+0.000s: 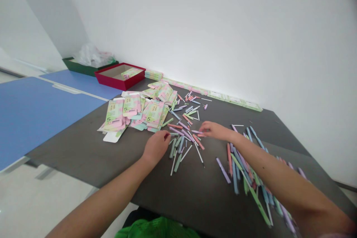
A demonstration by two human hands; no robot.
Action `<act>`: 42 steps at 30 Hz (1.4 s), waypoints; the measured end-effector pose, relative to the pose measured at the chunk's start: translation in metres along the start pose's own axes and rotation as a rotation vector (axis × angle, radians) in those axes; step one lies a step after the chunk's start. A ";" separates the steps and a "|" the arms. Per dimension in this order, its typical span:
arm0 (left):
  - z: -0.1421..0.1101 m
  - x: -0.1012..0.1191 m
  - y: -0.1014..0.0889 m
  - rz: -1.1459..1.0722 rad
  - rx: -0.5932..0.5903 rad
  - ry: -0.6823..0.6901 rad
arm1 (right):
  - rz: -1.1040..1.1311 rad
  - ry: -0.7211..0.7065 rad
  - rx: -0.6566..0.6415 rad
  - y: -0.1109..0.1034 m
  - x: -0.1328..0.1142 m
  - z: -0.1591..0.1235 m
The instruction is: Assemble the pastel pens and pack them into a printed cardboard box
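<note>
Loose pen parts lie in a pile in the middle of the dark table: coloured barrels (185, 134), white refills (186, 153) and small pieces. At the left edge of the pile is my left hand (157, 145), its fingers curled closed; whatever may be inside them is hidden. My right hand (213, 130) reaches in from the other side with bent fingers pinched at a purple pen part (196, 132). Under and beside my right forearm lies a heap of longer pens (237, 171) in purple, blue, green and coral. A single purple pen (223, 170) sits apart from that heap.
Flat printed cartons (131, 108) are piled left of the parts. A row of filled-looking boxes (212, 94) lines the wall. Behind stand a red tray (111, 80) holding a box and a green tray (80, 68) with plastic bags. A blue table (50, 108) adjoins at left.
</note>
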State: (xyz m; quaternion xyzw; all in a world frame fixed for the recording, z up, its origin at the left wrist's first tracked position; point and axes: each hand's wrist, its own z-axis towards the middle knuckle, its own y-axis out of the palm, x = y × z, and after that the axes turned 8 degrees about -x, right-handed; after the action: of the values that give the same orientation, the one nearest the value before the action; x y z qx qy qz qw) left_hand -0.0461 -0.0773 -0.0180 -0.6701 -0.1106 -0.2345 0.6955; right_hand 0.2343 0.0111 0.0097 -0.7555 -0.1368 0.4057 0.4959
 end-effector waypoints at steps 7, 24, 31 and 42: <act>-0.021 0.016 0.000 0.164 -0.323 -0.081 | -0.010 0.043 0.054 0.003 -0.047 -0.021; -0.034 0.013 -0.032 -0.514 -0.441 -0.104 | 0.194 0.259 0.224 0.028 -0.138 -0.093; -0.064 0.060 -0.021 -0.999 -0.562 -0.019 | 0.744 0.361 0.524 0.090 -0.172 -0.074; -0.031 0.027 -0.015 -0.198 -0.234 -0.071 | 0.765 0.379 0.853 0.096 -0.142 -0.063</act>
State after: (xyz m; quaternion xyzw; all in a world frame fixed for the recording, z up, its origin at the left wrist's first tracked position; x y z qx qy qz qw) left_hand -0.0348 -0.1121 0.0058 -0.7404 -0.1724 -0.2894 0.5817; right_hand 0.1728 -0.1603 0.0061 -0.5448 0.4102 0.4328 0.5896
